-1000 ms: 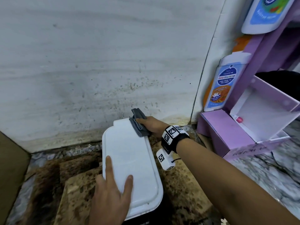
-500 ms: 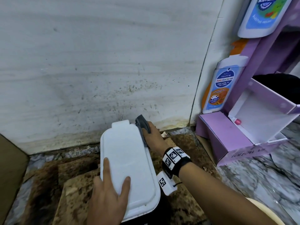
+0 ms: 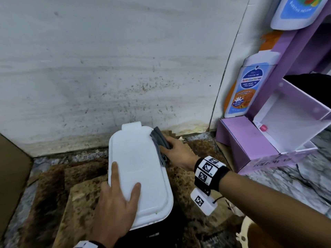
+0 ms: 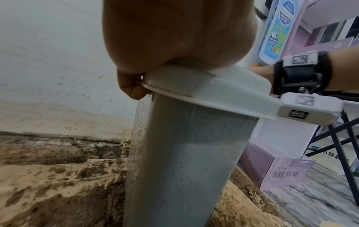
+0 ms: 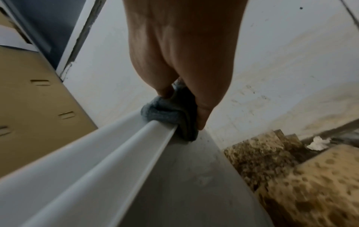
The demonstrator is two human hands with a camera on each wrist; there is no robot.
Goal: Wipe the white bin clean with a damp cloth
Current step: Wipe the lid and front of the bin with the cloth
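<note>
Bin stands low centre of the head view, on stained cardboard against the wall; lid closed.

Step in hand: wiping the lid's edge, upper right. Left hand lies flat on the lid's near end, fingers spread and straight, thumb hooked at the rim, steadying.

Right hand pinches the cloth, folded over the lid rim, fingers curled round it.

Next move, likely: drag the cloth along the rim toward the near end with steady pressure; speckled bin wall below probably unwiped.

Against half a second ago: cloth sits a little nearer along the rim; left hand unchanged.
</note>
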